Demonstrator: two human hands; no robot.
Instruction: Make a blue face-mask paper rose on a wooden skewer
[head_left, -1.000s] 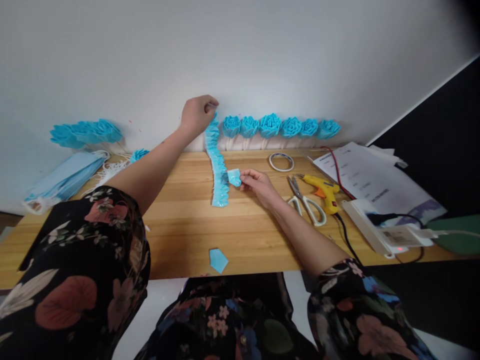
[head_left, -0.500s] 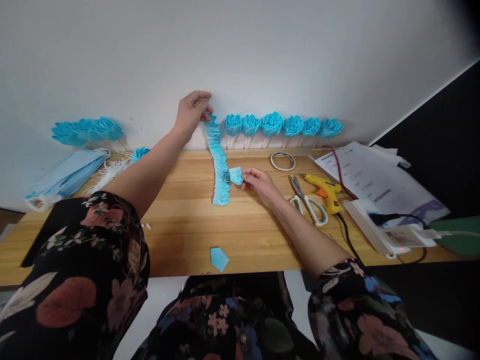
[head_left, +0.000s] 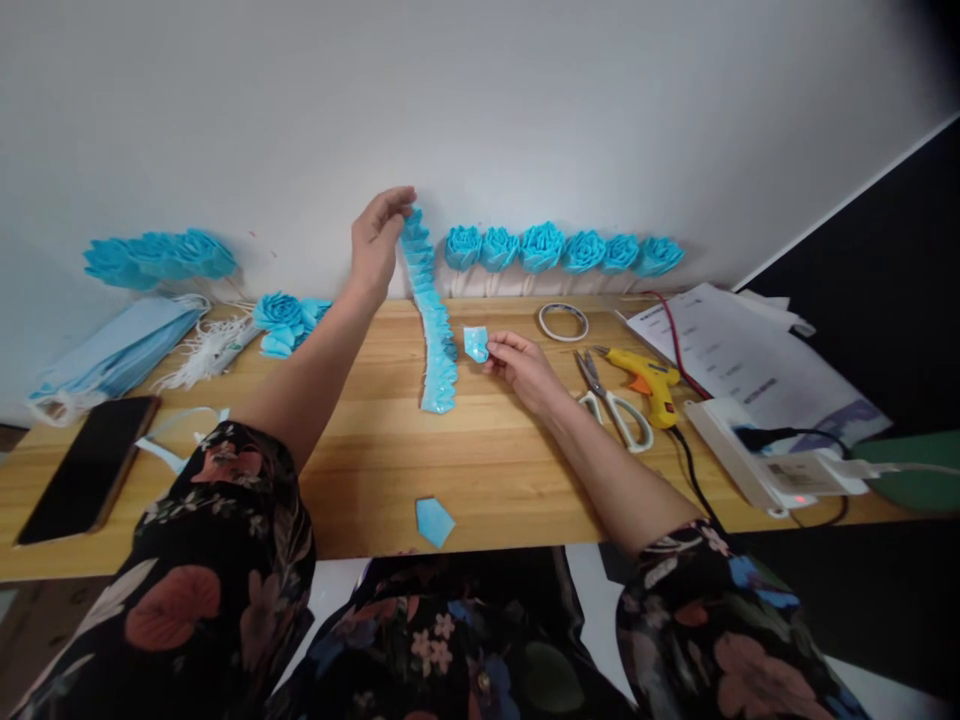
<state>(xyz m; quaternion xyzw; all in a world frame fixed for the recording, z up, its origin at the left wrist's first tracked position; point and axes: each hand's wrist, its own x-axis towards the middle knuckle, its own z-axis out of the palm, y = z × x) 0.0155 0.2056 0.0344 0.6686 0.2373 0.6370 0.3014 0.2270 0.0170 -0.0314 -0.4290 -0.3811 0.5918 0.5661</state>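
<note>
Ruffled blue strip (head_left: 435,325) and folded blue piece (head_left: 474,345) pinched in separate hands

The left hand (head_left: 375,242) had its thumb and fingers drawn together on the far end of the strip, raised before the wall (head_left: 525,120). From those fingertips the strip ran down toward the body, its near end on the wooden tabletop (head_left: 360,450).

The right hand (head_left: 525,373) gripped the folded piece with thumb and fingertips nearly meeting. The piece stuck out left of them, just beside the strip but apart from it; whether it touched the tabletop could not be told.

A blue pentagon (head_left: 435,522) lay bodyward of the right fingers. Right of them lay a white tape roll (head_left: 564,338), scissors (head_left: 597,388) and a yellow glue gun (head_left: 654,380). Beyond them stood a row of blue flowers (head_left: 541,247).
</note>
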